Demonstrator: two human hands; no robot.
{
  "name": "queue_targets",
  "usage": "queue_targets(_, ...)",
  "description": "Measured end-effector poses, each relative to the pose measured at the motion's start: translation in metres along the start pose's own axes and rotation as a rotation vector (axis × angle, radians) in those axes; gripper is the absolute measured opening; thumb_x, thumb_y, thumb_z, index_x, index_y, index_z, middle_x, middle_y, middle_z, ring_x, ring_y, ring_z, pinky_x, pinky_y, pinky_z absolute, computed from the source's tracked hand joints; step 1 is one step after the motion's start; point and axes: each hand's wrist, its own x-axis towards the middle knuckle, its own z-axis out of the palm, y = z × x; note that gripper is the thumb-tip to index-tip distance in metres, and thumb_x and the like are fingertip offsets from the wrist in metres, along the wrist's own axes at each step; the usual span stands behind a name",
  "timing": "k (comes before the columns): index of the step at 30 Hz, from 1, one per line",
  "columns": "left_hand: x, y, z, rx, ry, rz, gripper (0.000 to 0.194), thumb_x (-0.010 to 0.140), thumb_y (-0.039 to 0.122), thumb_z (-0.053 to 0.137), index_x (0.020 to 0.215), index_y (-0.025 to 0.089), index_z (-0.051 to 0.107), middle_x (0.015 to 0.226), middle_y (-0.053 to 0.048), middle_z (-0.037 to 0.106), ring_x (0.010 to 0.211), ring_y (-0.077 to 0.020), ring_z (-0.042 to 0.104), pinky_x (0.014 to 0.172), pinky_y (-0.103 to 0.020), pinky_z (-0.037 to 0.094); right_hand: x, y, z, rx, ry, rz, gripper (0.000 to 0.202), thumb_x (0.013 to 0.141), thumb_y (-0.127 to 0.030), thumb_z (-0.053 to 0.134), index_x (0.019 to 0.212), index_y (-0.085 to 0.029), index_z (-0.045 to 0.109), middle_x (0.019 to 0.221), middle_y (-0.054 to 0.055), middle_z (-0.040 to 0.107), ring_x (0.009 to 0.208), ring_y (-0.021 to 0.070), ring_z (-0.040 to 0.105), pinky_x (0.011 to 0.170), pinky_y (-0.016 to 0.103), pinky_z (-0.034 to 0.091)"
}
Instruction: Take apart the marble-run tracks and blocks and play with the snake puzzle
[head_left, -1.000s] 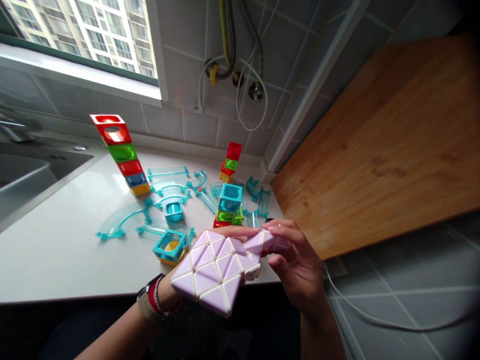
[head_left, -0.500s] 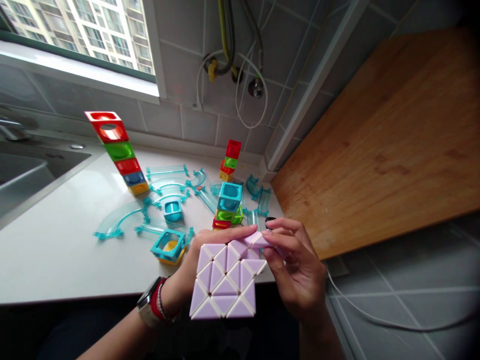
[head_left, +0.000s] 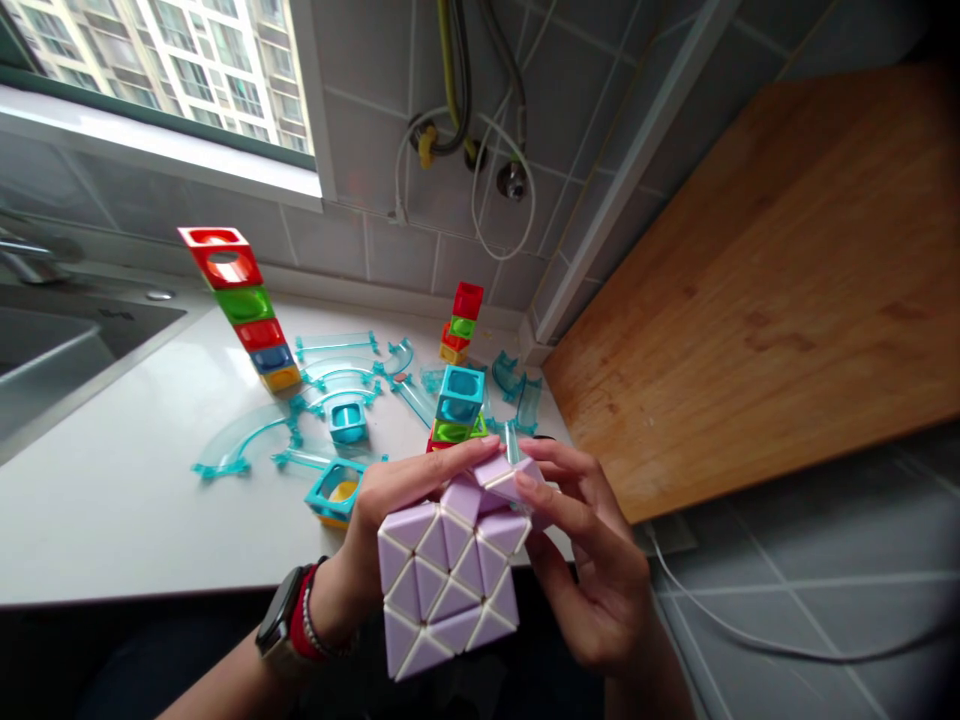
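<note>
A folded lilac puzzle [head_left: 450,575] made of triangular segments with white edges hangs in front of me over the counter's front edge. My left hand [head_left: 397,495] grips it from behind and along its upper left side, fingers reaching to the top. At its upper right corner, my right hand [head_left: 592,550] pinches the end segments between thumb and fingers. Those end segments are tilted against the flat, roughly square body. The left palm and thumb are hidden behind the puzzle.
On the white counter [head_left: 135,470] stand a tall block tower [head_left: 244,305], a smaller one [head_left: 461,325] and a cyan-topped stack [head_left: 459,395]. Clear teal track pieces [head_left: 337,370] lie between them. A sink [head_left: 60,350] is left, a wooden board [head_left: 772,290] right.
The puzzle has turned and tilted, its lower edge now slanting. Its upper end segments have twisted. My left hand has shifted slightly left with its wrist lower left.
</note>
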Motion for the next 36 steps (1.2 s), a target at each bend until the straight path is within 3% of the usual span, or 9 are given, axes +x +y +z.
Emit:
queue_targets(5,0.002,-0.008,-0.003,-0.044,0.017,0.093,0.043,0.093,0.037,0.076,0.135,0.031,0.072,0.128,-0.005,0.078,0.111,-0.026,0.077,0.099,-0.031,0.06,-0.003,0.011,0.008,0.284,0.1,0.136,0.055,0.097,-0.024,0.067,0.149,-0.034,0.055,0.147,0.01,0.057,0.131,0.0313,0.06,0.102,0.046,0.057)
queue_targets(9,0.005,-0.013,-0.004,-0.062,-0.04,0.153,0.048,0.089,0.03,0.082,0.136,0.032,0.072,0.128,-0.003,0.078,0.107,-0.0246,0.079,0.094,-0.026,0.062,-0.001,0.015,0.005,0.226,0.122,0.135,0.04,0.097,-0.023,0.07,0.136,-0.031,0.068,0.136,0.009,0.066,0.13,0.03,0.06,0.108,0.043,0.052)
queue_targets(14,0.008,-0.014,-0.006,-0.151,-0.156,0.075,0.047,0.09,0.031,0.08,0.136,0.026,0.073,0.126,-0.008,0.078,0.104,-0.028,0.08,0.087,-0.029,0.065,0.001,0.016,-0.001,0.23,0.121,0.194,0.033,0.104,-0.03,0.059,0.136,-0.029,0.068,0.135,0.009,0.067,0.131,0.028,0.058,0.11,0.042,0.05)
queue_targets(18,0.008,-0.014,-0.006,-0.16,-0.155,0.062,0.047,0.089,0.031,0.081,0.135,0.027,0.073,0.127,-0.009,0.077,0.106,-0.0294,0.079,0.091,-0.032,0.065,0.001,0.017,-0.002,0.282,0.111,0.186,0.031,0.104,-0.034,0.06,0.133,-0.03,0.07,0.133,0.008,0.066,0.132,0.0267,0.057,0.109,0.04,0.05)
queue_targets(29,0.004,-0.018,-0.004,-0.141,-0.195,0.069,0.047,0.091,0.03,0.079,0.137,0.034,0.071,0.127,-0.004,0.078,0.105,-0.0242,0.079,0.087,-0.026,0.063,0.001,0.017,-0.01,0.369,0.058,0.173,0.03,0.102,-0.029,0.063,0.131,-0.028,0.072,0.132,0.009,0.066,0.126,0.0258,0.06,0.105,0.037,0.051)
queue_targets(36,0.004,-0.017,-0.004,-0.147,-0.207,0.07,0.046,0.091,0.032,0.079,0.137,0.031,0.072,0.124,-0.007,0.079,0.099,-0.0243,0.081,0.084,-0.027,0.063,-0.001,0.015,-0.016,0.334,0.032,0.165,0.033,0.101,-0.024,0.063,0.132,-0.029,0.072,0.13,0.009,0.064,0.125,0.0265,0.059,0.105,0.039,0.05)
